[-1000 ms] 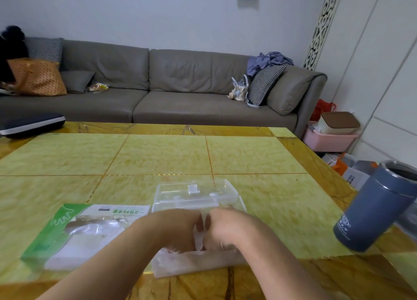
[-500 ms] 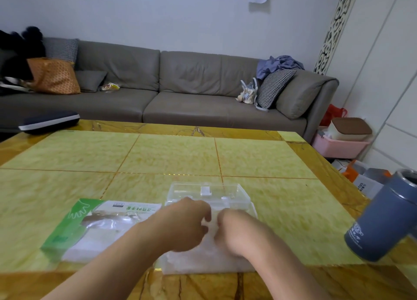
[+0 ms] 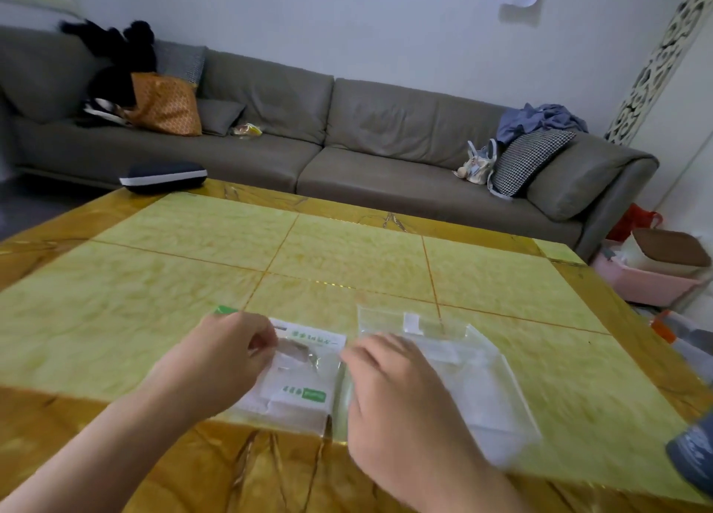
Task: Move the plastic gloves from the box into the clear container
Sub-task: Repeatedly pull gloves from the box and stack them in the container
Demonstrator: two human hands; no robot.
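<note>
Head view shows the glove box (image 3: 297,373), a flat white-and-green pack, lying near the front edge of the table (image 3: 347,250), now with the person's hands over it rather than over the clear container (image 3: 463,366). A second ago both hands were bunched together above the container, seemingly working on gloves there; since then they have parted and swung left. The left hand (image 3: 216,362) sits on the left end of the box with its fingers curled in at the opening, thumb and forefinger closing as if pinching something thin, though motion blur keeps me from telling whether a glove is actually between them. The right hand (image 3: 393,393) hovers at the box's right edge, fingers loosely bent and holding nothing I can make out.

The container rests just right of the box, its lid standing open at the far side, with a pale filmy layer inside that may be gloves already moved; too washed out to be sure. My reading is that one batch has gone in and the person has come back for the next pull.

Farther out, a grey-blue tumbler (image 3: 692,454) peeks in at the right edge, a dark case (image 3: 164,175) sits on the table's far left corner, and a grey sofa (image 3: 347,127) runs along the wall behind.
</note>
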